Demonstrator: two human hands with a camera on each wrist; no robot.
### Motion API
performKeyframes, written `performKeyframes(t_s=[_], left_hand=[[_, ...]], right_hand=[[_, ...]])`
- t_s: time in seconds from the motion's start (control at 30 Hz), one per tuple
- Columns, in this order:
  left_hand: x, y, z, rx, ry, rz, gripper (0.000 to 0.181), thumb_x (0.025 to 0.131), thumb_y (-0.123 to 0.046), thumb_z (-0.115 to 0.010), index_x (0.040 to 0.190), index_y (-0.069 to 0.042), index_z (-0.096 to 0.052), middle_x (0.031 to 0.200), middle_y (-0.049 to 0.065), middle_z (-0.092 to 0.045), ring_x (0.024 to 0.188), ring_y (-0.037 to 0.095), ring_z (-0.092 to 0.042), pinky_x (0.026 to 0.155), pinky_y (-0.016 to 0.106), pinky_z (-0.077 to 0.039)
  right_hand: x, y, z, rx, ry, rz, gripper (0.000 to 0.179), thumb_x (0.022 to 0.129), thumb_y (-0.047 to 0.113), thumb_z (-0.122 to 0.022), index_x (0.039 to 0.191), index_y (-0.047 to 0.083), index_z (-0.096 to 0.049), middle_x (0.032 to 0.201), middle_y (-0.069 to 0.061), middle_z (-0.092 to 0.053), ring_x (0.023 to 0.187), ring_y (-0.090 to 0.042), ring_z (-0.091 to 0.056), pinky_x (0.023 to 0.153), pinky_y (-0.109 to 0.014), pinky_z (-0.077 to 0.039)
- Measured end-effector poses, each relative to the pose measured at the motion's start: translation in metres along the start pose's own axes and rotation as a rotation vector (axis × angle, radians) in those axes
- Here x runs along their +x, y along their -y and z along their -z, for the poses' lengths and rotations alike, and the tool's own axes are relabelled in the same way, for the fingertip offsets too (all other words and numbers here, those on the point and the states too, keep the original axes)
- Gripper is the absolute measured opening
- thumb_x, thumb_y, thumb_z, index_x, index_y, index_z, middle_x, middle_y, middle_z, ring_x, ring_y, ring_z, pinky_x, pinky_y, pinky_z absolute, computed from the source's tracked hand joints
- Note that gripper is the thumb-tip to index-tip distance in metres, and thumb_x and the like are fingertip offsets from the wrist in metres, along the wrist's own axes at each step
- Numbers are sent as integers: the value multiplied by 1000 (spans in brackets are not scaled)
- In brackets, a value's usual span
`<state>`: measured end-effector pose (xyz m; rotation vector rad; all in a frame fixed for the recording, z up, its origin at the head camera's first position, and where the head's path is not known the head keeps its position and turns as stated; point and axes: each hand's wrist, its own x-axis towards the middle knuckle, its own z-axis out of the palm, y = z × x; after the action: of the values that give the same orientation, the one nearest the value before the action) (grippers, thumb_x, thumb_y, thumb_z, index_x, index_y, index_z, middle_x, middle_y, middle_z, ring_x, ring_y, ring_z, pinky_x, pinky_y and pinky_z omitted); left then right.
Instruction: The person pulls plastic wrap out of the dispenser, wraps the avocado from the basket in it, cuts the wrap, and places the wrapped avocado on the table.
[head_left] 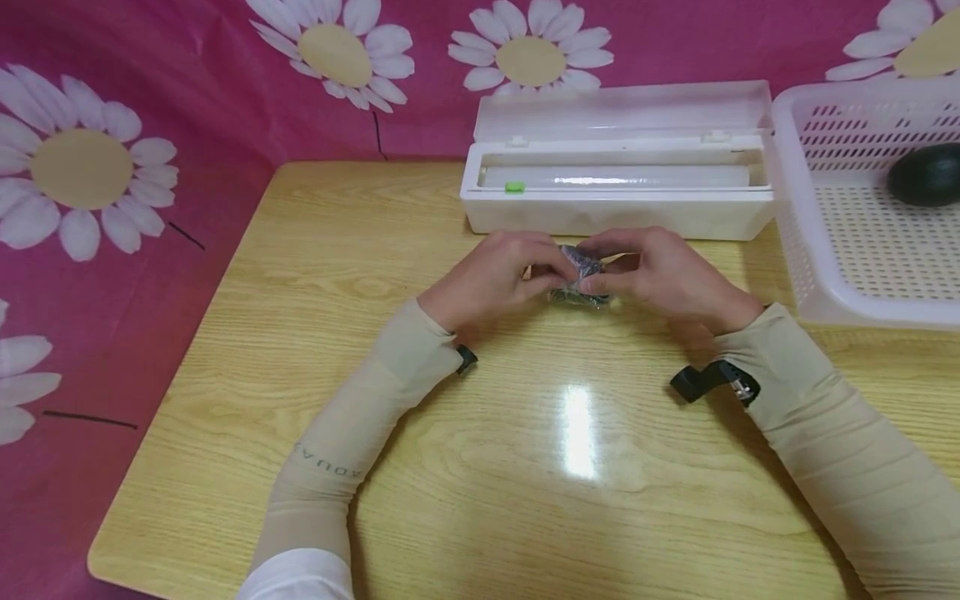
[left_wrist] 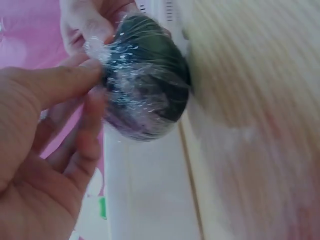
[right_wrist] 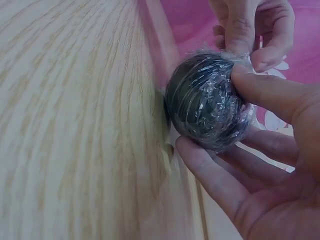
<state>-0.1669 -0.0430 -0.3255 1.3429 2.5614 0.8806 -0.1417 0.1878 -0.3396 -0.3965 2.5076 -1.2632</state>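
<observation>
Left hand [head_left: 495, 279] pinches clear film [left_wrist: 97, 50] on the wrapped dark item [left_wrist: 150, 75]; right hand [head_left: 667, 279] grips its side. Both in front of white dispenser [head_left: 615, 217], basket [head_left: 885, 312] right of it.

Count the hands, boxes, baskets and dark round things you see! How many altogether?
Hands: 2, the left hand and the right hand
Boxes: 1, the white box
Baskets: 1, the white basket, partly out of view
Dark round things: 2, the film-wrapped one in the hands and the one in the basket
Total: 6
</observation>
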Motion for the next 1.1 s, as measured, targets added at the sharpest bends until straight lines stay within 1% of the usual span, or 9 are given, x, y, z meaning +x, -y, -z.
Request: performKeyframes(t_s=[0.13,0.27,0.43,0.53,0.63,0.73,0.87,1.0,1.1], left_hand=[[0,1,-4,-22,-66,5,16,87,-21,-73,102,-14,-73,104,1,-63,87,9,-59,80,19,-49],[-1,0,-5,5,-112,88,34,83,-30,-76,111,-15,-66,108,1,-55,79,10,-53,72,19,-46],[-3,1,2,17,-63,185,48,83,-42,-74,122,-20,-58,119,-2,-53,85,10,-54,76,21,-47],[-6,5,9,-24,-10,174,46,85,-39,-73,123,-19,-56,119,-3,-53,89,8,-58,79,21,-51],[-8,9,15,-68,38,143,39,87,-26,-73,121,-15,-56,113,0,-56,86,7,-63,79,19,-54],[-9,13,17,-83,64,125,34,88,-15,-71,120,-13,-58,113,2,-59,91,8,-64,82,19,-54],[-8,17,15,-73,31,93,29,88,-15,-72,116,-12,-63,109,2,-65,94,9,-63,84,21,-53],[-5,19,10,-64,-20,75,30,84,-22,-74,112,-13,-67,92,0,-67,84,9,-60,78,21,-52],[-3,19,7,-63,-49,84,36,82,-25,-75,115,-14,-66,88,-1,-66,80,8,-58,76,21,-51]], right_hand=[[0,0,-1,-19,0,11,49,84,42,-73,129,25,-62,130,-2,-64,114,-18,-64,85,-15,-48],[0,-1,-2,-37,-7,15,49,84,42,-73,129,25,-62,129,-1,-65,111,-16,-64,84,-16,-48],[1,-2,-2,-22,-10,10,49,85,39,-74,129,22,-62,127,-3,-66,104,-18,-65,78,-15,-50],[1,-2,-2,-30,-13,10,49,85,38,-74,129,22,-62,125,-4,-66,102,-18,-66,77,-16,-50],[1,-3,-2,-37,-15,17,49,85,39,-74,129,22,-62,124,-4,-67,102,-18,-66,76,-16,-50],[1,-4,-3,-45,-12,22,50,85,40,-73,130,23,-62,125,-3,-66,103,-18,-67,76,-16,-52],[1,-5,-4,-48,-7,25,50,86,41,-72,130,23,-61,127,-4,-65,104,-20,-69,77,-17,-53],[2,-4,-4,-47,-4,31,47,88,38,-71,131,22,-60,128,-7,-65,106,-23,-69,75,-17,-52],[2,-4,-4,-47,3,34,46,89,34,-69,133,21,-59,128,-7,-64,108,-24,-68,74,-16,-52]])
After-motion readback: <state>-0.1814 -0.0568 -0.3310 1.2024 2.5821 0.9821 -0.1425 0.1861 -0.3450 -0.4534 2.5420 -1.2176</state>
